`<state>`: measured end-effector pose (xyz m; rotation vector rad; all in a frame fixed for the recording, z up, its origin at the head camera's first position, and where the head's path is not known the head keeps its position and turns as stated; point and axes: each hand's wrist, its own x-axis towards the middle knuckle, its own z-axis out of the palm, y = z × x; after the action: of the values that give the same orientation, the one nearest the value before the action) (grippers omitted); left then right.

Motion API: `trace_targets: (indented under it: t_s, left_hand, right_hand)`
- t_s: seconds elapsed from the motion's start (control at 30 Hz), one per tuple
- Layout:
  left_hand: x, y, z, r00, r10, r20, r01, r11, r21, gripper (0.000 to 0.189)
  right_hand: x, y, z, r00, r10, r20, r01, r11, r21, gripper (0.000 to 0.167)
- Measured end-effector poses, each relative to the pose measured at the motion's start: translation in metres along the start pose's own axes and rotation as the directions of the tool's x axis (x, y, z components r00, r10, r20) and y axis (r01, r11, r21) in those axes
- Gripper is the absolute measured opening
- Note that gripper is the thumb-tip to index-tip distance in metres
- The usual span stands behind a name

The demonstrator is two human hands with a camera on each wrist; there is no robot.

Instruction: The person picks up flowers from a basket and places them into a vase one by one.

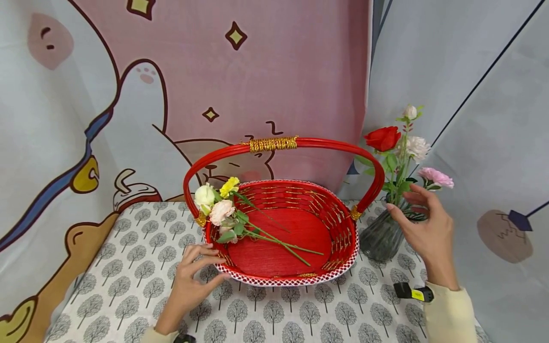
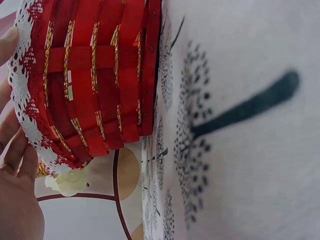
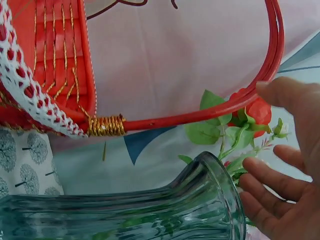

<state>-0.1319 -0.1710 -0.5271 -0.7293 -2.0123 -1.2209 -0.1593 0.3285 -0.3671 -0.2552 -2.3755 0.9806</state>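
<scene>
My left hand point(image 1: 195, 276) is at the left front rim of a red woven basket point(image 1: 283, 281), fingers loosely spread, fingertips right at its white lace edging point(image 2: 27, 107). Across the basket's left side lie several flowers: a cream rose point(image 1: 204, 196), a yellow flower point(image 1: 229, 186) and a pale pink one point(image 1: 221, 212), stems reaching into the basket. My right hand point(image 1: 430, 227) stands beside the mouth of a ribbed glass vase point(image 1: 381, 238), thumb and fingers apart, nothing between them. The vase holds a red rose point(image 1: 383, 138), white flowers point(image 1: 417, 147) and a pink flower point(image 1: 436, 176).
The basket's tall red handle point(image 1: 227, 151), wrapped in gold cord point(image 1: 273, 144), arches over it and ends close to the vase. A tree-print tablecloth point(image 1: 274, 314) covers the table. Behind hangs a pink and white cartoon curtain point(image 1: 296, 71).
</scene>
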Motion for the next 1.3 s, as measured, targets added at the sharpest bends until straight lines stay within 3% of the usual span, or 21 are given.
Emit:
trace_targets:
  t_s: [0.27,0.47,0.8,0.97,1.3]
  left_hand:
    - [0.000,0.000,0.000,1.000,0.005,0.001,-0.005,1.000,0.001,0.044]
    - [0.001,0.001,0.001,1.000,-0.009,0.001,0.009,1.000,0.003,0.044]
    - [0.001,0.002,0.000,1.000,-0.015,0.002,0.015,1.000,0.004,0.049]
    - [0.001,0.000,-0.001,1.000,-0.001,-0.001,0.001,1.000,-0.006,0.050]
    - [0.000,0.000,0.000,1.000,-0.013,0.009,0.013,1.000,-0.006,0.045]
  right_hand:
    - [-0.010,-0.001,0.004,0.985,-0.154,0.073,0.145,0.982,0.121,0.092]
    - [-0.015,-0.005,0.008,0.942,-0.298,0.156,0.264,0.943,0.205,0.101]
    - [-0.026,-0.010,0.026,0.874,-0.435,0.216,0.354,0.874,0.332,0.107]
    - [-0.028,-0.015,0.040,0.852,-0.457,0.257,0.365,0.869,0.334,0.107]
    - [-0.031,-0.026,0.064,0.838,-0.367,0.404,0.268,0.922,0.280,0.095]
